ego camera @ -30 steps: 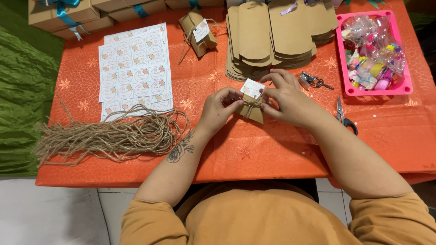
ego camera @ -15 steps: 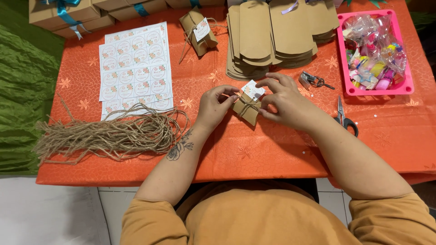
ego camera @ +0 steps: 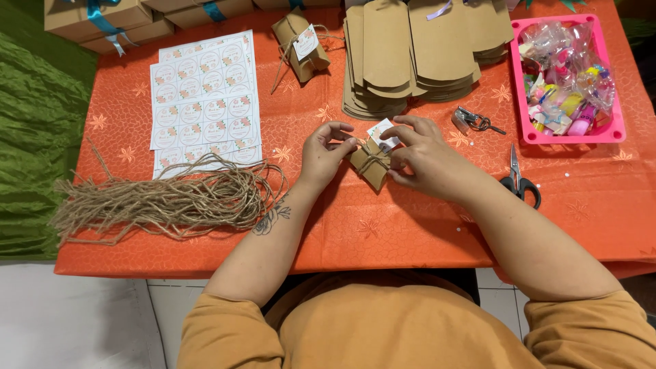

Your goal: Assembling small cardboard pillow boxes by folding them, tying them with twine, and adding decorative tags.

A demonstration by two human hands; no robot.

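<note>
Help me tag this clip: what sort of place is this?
Probably a home craft table for packing small gifts: a stack of flat kraft boxes, a bundle of twine, sticker sheets, and both hands tying a small kraft box.

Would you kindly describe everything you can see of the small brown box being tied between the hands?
The small brown kraft-card pillow box lies tilted on the orange tablecloth, in front of the stack of flat brown card blanks. Thin jute twine crosses around its middle, and a small white paper tag sits at its upper end. The left hand pinches the twine at its left corner; the right hand steadies its right side, fingers touching the tag.
</note>
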